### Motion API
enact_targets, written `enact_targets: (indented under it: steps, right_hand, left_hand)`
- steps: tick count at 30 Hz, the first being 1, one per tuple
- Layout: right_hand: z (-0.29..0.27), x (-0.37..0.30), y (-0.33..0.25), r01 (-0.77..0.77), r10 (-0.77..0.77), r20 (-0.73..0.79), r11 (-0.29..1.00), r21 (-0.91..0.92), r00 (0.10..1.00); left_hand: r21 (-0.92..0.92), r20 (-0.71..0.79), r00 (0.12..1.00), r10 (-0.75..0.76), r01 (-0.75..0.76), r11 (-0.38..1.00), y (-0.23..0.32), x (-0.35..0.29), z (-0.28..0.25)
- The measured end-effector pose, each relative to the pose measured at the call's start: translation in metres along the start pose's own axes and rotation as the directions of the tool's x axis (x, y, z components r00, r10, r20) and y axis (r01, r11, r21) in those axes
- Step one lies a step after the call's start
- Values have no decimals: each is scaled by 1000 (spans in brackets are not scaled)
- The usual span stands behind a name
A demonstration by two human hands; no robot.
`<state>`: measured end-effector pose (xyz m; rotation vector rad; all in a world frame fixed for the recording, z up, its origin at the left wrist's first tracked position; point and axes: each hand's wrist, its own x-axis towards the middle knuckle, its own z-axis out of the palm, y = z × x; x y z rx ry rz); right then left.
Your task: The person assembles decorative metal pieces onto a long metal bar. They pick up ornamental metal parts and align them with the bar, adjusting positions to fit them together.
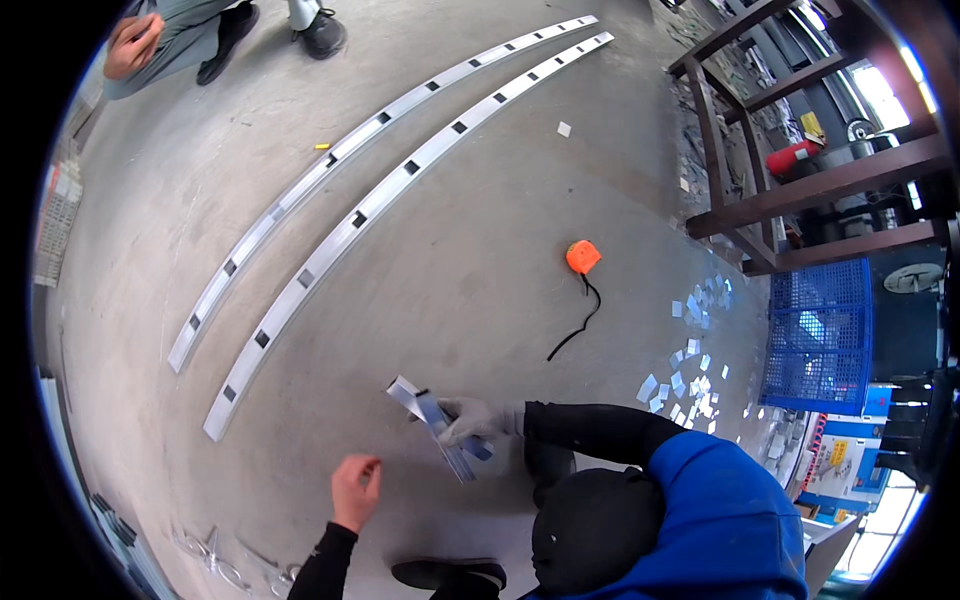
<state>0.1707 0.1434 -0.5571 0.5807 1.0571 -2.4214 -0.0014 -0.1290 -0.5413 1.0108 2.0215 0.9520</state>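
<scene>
My left hand [356, 492], bare below a black sleeve, is over the floor near the lower edge, with fingers loosely curled and a gap to the thumb. Nothing shows in it. My right hand is out of the picture. Just right of my left hand, a co-worker's gloved hand [468, 418] grips short silvery metal profile pieces [408, 396] that lie across each other; the glove hides part of them. That co-worker, in a blue top and black cap [600, 530], crouches at the lower right.
Two long metal rails [410, 168] with dark square openings lie across the floor. An orange tape measure [583, 256] with a black strap lies right of them. Scattered pale square pieces [690, 380], a blue mesh crate [815, 335] and a brown frame [820, 192] are right; another person's shoe [322, 36] is far left.
</scene>
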Motion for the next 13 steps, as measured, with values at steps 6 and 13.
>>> enact_targets:
  steps: [6,13]
  right_hand:
    - [22,-12,-52,15,-6,-38,966,256,999]
    - [68,-127,-122,120,-106,-612,993,-18,784]
  left_hand:
    - [144,437,887,-151,97,985,12,-49,-24]
    - [186,236,902,-362,323,928,134,-131,-127]
